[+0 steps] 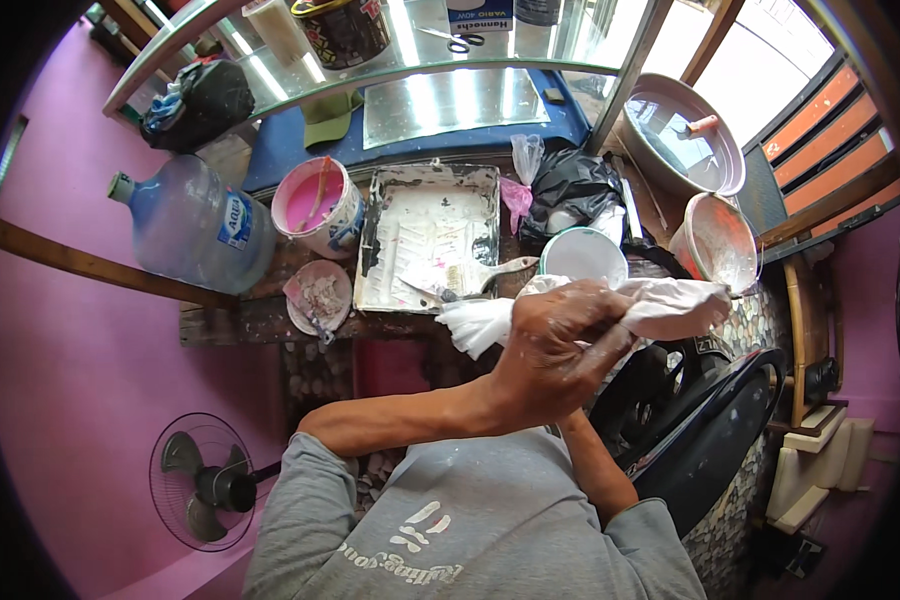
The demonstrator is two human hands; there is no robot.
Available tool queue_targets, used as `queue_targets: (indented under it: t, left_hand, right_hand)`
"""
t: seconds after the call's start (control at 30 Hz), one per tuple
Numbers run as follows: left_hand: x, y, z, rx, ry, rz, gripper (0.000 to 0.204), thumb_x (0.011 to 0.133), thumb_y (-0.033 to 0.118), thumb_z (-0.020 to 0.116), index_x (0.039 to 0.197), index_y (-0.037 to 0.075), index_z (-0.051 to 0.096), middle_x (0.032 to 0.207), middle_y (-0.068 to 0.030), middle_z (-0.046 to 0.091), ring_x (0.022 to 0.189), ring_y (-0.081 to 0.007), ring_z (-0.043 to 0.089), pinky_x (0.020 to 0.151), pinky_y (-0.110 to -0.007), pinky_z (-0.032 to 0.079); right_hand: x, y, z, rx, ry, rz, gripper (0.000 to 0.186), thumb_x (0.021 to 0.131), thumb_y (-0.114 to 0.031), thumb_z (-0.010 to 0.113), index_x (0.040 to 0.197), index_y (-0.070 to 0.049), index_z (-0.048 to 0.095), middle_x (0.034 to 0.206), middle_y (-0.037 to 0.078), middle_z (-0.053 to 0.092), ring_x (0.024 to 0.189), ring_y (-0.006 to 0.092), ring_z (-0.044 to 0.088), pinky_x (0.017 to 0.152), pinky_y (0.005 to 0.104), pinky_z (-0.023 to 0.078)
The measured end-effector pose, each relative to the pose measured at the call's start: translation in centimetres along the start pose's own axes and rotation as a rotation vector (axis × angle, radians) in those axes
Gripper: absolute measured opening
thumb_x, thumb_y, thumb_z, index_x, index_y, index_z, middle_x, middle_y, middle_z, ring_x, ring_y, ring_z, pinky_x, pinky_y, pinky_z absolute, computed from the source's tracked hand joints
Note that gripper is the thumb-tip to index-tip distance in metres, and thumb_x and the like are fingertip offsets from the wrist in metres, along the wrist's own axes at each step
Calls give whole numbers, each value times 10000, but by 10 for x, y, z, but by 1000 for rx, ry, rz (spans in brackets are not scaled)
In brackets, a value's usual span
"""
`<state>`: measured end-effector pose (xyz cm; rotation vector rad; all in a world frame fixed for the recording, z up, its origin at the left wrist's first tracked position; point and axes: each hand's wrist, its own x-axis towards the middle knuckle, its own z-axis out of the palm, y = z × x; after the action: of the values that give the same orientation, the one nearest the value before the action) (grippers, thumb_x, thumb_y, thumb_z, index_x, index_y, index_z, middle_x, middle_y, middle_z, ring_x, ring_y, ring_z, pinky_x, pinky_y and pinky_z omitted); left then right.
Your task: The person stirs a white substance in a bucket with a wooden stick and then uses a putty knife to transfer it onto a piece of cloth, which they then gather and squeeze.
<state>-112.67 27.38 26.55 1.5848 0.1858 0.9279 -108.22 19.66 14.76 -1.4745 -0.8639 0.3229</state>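
My left hand [555, 345] is closed, its paint-smeared fingers gripping a crumpled white cloth-like piece [675, 308]. One end sticks out to the right and more white material [475, 325] bunches out on the left; I cannot tell if it is cloth or thin plastic. My right forearm [600, 470] rises behind the left hand, which largely hides the right hand and its fingers. Just beyond the hands, a paintbrush [475, 275] with a pale handle lies across a paint-crusted tray [370, 240]. A white tub [582, 255] stands behind the hands.
Left of the tray are a bucket of pink paint [315, 205] with a stick, a crusted dish [320, 297] and a large water bottle [200, 225]. To the right are a black bag [575, 185], a smeared bucket [715, 243] and a basin [685, 135]. A fan [210, 482] stands lower left.
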Motion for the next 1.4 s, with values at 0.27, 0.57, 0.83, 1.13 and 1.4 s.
queue_targets:
  t: [0.27, 0.57, 0.83, 1.13, 1.4]
  left_hand:
    - [-20, -2, 45, -162, -160, -178, 91, 896, 19, 566, 920, -37, 633, 794, -50, 654, 723, -85, 607, 634, -223, 495]
    - [-72, -13, 80, -269, -194, -269, 206, 890, 199, 636, 975, 26, 565, 1103, -59, 551, 1004, -131, 537, 875, -281, 425]
    - [-130, -37, 118, -141, -450, -346, 958, 711, 133, 812, 1377, 32, 130, 1179, -165, 562, 1140, -221, 524, 1005, -369, 395]
    - [-131, -68, 105, -345, -922, -725, 822, 766, 196, 766, 1411, 89, 268, 1279, -102, 501, 1145, -195, 501, 976, -351, 399]
    - [-148, -79, 116, -571, -676, -1149, 686, 737, 47, 705, 1331, 27, 362, 1168, -115, 548, 1041, -213, 579, 898, -355, 474]
  right_hand:
    - [-34, -14, -67, 56, 82, 30, 295, 762, -88, 690, 1002, 18, 555, 873, 81, 588, 781, 150, 545, 705, 299, 455]
    - [-92, -4, -129, 164, 46, 131, 141, 817, -46, 668, 950, 1, 661, 795, 34, 663, 721, 85, 591, 643, 263, 494]
    - [-134, 20, -167, 63, 41, 42, 467, 899, -441, 535, 950, 12, 634, 788, 44, 629, 726, 97, 564, 638, 282, 477]
    - [-143, -5, -181, 228, 47, 283, 298, 847, -57, 587, 1136, 14, 584, 920, 37, 658, 832, 83, 586, 740, 249, 482]
    - [-139, -1, -175, 596, 346, 541, 289, 845, -172, 608, 1076, 0, 587, 935, 82, 636, 806, 159, 633, 738, 298, 514]
